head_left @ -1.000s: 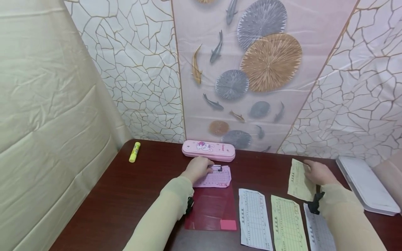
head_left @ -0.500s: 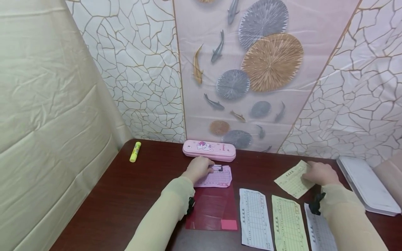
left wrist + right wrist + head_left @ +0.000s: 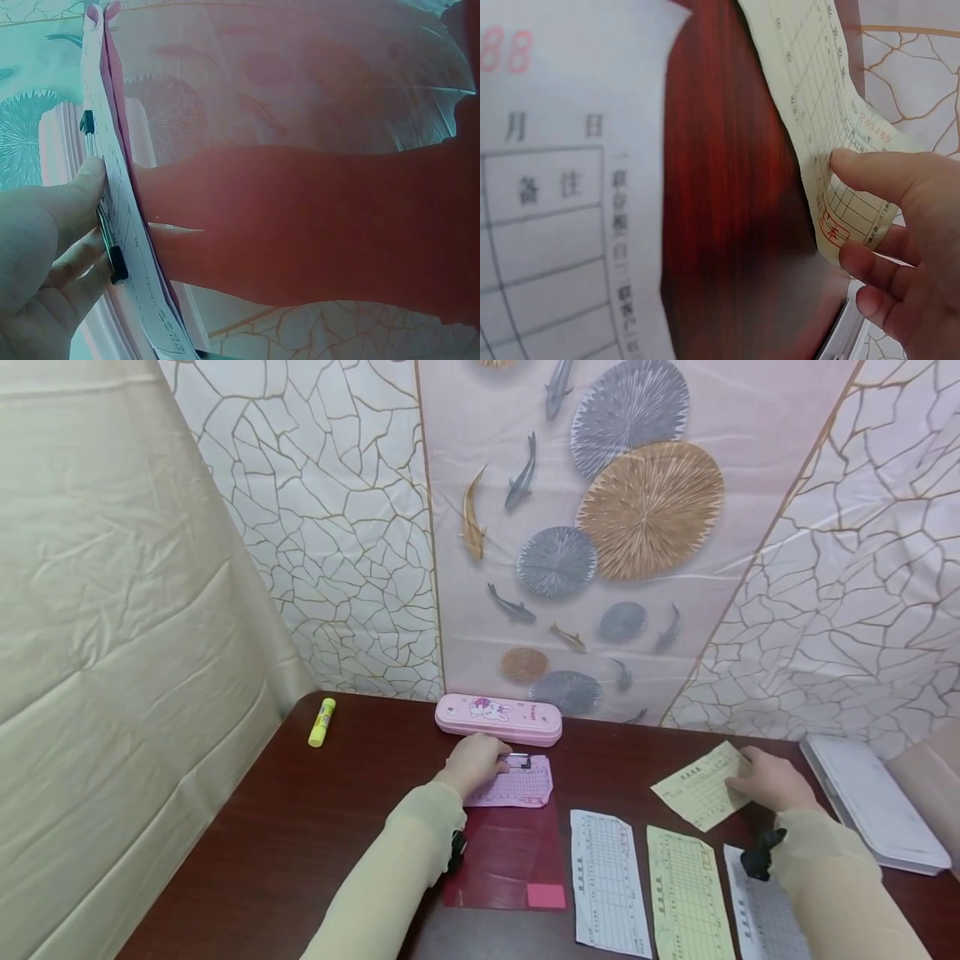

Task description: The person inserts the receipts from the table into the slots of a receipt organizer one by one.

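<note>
- Two hands working at the table (image 3: 337, 802), neither idle.
- Left hand (image 3: 471, 764): thumb and fingers grip the metal clip (image 3: 118, 264) at the top of the red clipboard (image 3: 504, 860). Pink slip (image 3: 521, 789) lies on the board at the clip, maybe more than one sheet. Can't tell if you're levering the clip up.
- Right hand (image 3: 772, 779): pinches the held yellow slip (image 3: 705, 787) by one end, thumb on the printed face. Slip sits angled toward the table's back edge, right half, well apart from the board. Can't tell how much touches wood.
- Flat, right of the board: white slip (image 3: 611, 885), flat yellow slip (image 3: 690, 893), second white slip (image 3: 765, 902), the last partly under your right forearm.
- Back edge: pink pencil case (image 3: 498, 720) just behind the clip, glue stick (image 3: 322, 722) at the left corner, white case (image 3: 870, 797) toward the right corner.
- Step in hand, judging: turning one loose slip while the left minds the clip. Four slips are off the board.
- Next move likely calls for squaring that slip; it bends, so pinch lightly. If it's board-bound, you'd want the clip raised and your sleeve clear of the flat ones.
</note>
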`<state>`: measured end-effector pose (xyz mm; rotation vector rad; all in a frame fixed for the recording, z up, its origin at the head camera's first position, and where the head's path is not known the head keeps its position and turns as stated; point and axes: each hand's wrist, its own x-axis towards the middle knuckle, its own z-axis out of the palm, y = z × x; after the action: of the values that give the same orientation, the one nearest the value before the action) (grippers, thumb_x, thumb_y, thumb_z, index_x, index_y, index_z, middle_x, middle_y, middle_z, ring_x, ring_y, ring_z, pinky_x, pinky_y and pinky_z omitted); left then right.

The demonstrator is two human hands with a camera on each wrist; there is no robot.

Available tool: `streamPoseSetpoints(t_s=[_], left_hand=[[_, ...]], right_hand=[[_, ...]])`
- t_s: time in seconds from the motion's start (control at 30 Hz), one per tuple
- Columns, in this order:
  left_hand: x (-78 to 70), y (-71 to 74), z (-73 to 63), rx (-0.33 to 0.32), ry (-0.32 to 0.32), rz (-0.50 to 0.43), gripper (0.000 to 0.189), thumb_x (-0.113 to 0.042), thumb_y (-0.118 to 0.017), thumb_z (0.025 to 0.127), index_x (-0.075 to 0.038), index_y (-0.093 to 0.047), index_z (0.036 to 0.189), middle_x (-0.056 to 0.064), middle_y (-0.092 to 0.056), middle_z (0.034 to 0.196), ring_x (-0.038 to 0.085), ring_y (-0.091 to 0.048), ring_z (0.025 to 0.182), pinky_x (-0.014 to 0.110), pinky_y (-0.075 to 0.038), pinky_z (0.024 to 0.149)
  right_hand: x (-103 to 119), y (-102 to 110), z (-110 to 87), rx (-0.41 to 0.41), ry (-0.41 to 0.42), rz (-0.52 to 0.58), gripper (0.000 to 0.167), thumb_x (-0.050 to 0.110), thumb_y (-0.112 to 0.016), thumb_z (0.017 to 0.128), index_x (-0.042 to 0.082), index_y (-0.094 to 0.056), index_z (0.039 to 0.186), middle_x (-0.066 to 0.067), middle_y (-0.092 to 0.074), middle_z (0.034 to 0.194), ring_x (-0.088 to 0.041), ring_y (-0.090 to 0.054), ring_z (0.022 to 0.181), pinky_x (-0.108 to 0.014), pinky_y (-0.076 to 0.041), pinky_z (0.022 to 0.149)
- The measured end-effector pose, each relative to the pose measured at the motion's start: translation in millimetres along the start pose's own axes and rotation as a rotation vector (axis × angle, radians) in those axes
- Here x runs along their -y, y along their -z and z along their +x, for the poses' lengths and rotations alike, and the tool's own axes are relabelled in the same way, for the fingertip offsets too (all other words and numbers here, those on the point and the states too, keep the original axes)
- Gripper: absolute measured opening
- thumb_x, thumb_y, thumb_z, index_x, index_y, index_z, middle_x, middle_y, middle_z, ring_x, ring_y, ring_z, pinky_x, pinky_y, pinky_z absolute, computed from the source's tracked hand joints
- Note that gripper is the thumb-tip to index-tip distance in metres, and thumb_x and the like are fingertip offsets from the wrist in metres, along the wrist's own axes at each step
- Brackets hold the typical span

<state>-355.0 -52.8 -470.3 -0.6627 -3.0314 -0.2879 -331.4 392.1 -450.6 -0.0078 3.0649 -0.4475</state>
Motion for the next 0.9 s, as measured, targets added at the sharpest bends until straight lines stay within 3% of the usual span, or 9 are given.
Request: streamPoseSetpoints(t_s=[0.13, 0.27, 0.5, 0.63, 0.8, 0.9], left_hand=[[0.9, 0.9, -0.8, -0.003, -0.001, -0.013, 0.031, -0.03, -0.068, 0.087, -0.019, -0.07, 0.115, -0.005, -0.069, 0.112, 0.014, -0.061, 0.111, 0.03, -0.046, 0.096], [0.2, 1.3, -1.2, 0.005, 0.013, -0.023, 0.031, -0.03, -0.068, 0.087, -0.019, -0.069, 0.116, -0.005, -0.068, 0.114, 0.014, -0.06, 0.112, 0.03, -0.045, 0.097], [-0.5, 2.5, -2.1, 0.017, 0.029, -0.034, 0.032, -0.03, -0.067, 0.088, -0.019, -0.069, 0.118, -0.005, -0.068, 0.115, 0.013, -0.059, 0.112, 0.03, -0.045, 0.098], [0.4, 1.7, -1.5, 0.015, 0.026, -0.023, 0.031, -0.03, -0.067, 0.088, -0.02, -0.069, 0.118, -0.006, -0.068, 0.115, 0.013, -0.059, 0.112, 0.031, -0.045, 0.098], [0.8, 1.0, -1.0, 0.014, 0.018, -0.025, 0.032, -0.03, -0.066, 0.088, -0.02, -0.068, 0.118, -0.006, -0.067, 0.116, 0.014, -0.059, 0.113, 0.031, -0.044, 0.098], [0.8, 0.3, -1.1, 0.016, 0.024, -0.035, 0.032, -0.03, -0.067, 0.088, -0.02, -0.069, 0.118, -0.006, -0.068, 0.115, 0.014, -0.059, 0.113, 0.03, -0.044, 0.098]], right_hand=[[1.3, -1.7, -0.4, -0.016, -0.022, -0.017, 0.061, 0.021, -0.066, 0.083, -0.016, -0.039, 0.124, -0.04, -0.054, 0.107, -0.051, -0.056, 0.092, -0.058, -0.046, 0.071], [2.4, -3.5, -2.5, -0.028, -0.046, -0.041, 0.047, 0.017, -0.055, 0.091, -0.011, -0.04, 0.125, -0.038, -0.055, 0.109, -0.049, -0.059, 0.088, -0.054, -0.047, 0.064], [1.4, -10.5, -7.2, -0.125, -0.01, -0.047, 0.019, 0.009, -0.05, 0.091, -0.006, -0.058, 0.1, -0.025, -0.063, 0.086, -0.028, -0.056, 0.064, -0.046, -0.044, 0.055], [0.9, -11.8, -8.3, -0.124, 0.001, -0.018, 0.02, 0.006, -0.052, 0.091, -0.009, -0.055, 0.105, -0.029, -0.061, 0.091, -0.032, -0.058, 0.068, -0.047, -0.045, 0.058], [4.0, -10.7, -10.6, -0.079, 0.006, 0.026, 0.027, 0.008, -0.052, 0.094, -0.013, -0.051, 0.112, -0.029, -0.061, 0.089, -0.025, -0.058, 0.063, -0.04, -0.046, 0.053], [8.9, -9.1, -13.0, -0.08, 0.009, 0.027, 0.034, 0.013, -0.052, 0.095, -0.014, -0.05, 0.116, -0.033, -0.06, 0.098, -0.035, -0.061, 0.073, -0.046, -0.049, 0.06]])
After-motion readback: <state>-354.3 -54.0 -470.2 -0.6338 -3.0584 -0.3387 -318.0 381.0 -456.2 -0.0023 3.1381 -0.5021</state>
